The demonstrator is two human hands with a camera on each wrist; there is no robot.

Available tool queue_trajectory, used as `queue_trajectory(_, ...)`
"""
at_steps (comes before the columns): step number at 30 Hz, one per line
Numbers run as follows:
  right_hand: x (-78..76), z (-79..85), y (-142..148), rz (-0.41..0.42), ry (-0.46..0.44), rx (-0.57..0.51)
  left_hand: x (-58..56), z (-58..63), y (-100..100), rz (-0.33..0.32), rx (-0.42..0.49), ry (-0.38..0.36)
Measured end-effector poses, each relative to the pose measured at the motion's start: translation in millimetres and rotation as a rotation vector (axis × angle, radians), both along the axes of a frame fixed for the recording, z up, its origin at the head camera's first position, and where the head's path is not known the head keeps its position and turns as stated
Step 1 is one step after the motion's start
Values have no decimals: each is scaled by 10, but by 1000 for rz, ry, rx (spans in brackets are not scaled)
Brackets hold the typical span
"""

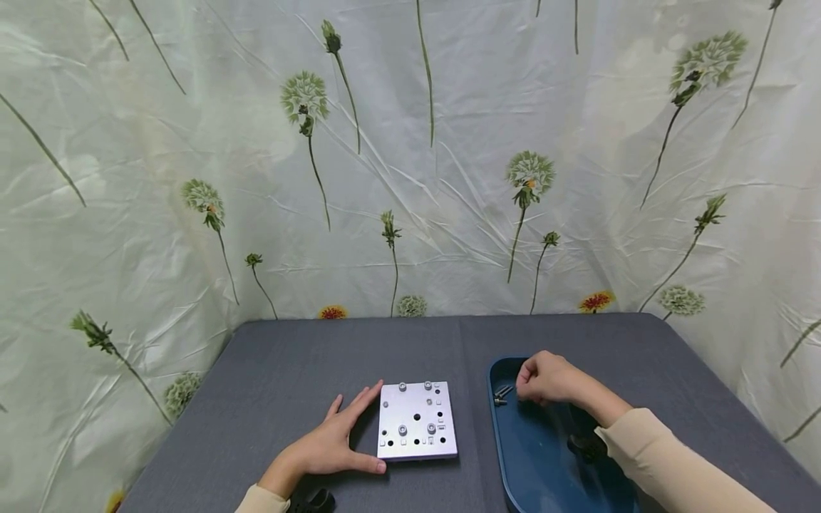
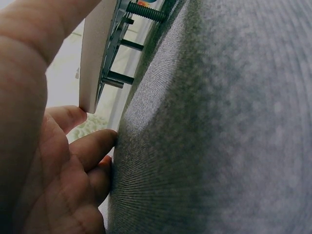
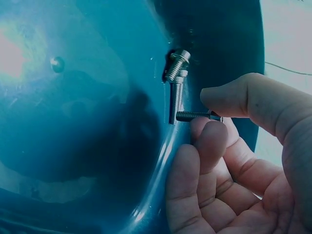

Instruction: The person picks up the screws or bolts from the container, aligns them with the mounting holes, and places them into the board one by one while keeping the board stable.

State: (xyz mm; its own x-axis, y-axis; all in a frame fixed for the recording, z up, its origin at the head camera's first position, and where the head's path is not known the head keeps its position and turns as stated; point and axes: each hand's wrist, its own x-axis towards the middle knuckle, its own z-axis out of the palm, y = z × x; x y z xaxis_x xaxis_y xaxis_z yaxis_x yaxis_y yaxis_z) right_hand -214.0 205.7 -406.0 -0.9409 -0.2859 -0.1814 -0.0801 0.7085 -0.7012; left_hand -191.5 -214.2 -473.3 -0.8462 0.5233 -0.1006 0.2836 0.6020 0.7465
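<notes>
A square silver metal plate (image 1: 410,420) with holes carries several socket-head screws. My left hand (image 1: 336,438) is spread along its left side, thumb at the near corner and index finger at the far corner. From the left wrist view, threaded screw shanks (image 2: 146,11) stick out under the plate (image 2: 95,63), and a fingertip touches its edge. Over the far left part of a blue tray (image 1: 497,449), my right hand (image 1: 545,377) pinches a screw (image 3: 192,116) between thumb and fingers. Beside it, a few loose screws (image 3: 175,97) lie along the tray's edge.
A dark grey cloth (image 1: 308,363) covers the table. Behind it hangs a pale curtain (image 1: 410,178) with a dandelion print. The tray's raised rim (image 1: 492,399) stands to the right of the plate.
</notes>
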Motion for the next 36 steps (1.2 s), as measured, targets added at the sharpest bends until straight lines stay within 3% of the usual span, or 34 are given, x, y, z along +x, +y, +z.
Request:
queue_trajectory(9, -22, 32, 4, -27, -31, -8, -6, 8, -1, -1, -5, -11)
queue_trajectory(36, -50, 215, -96, 25, -21, -33, -10, 24, -6, -2, -7, -29)
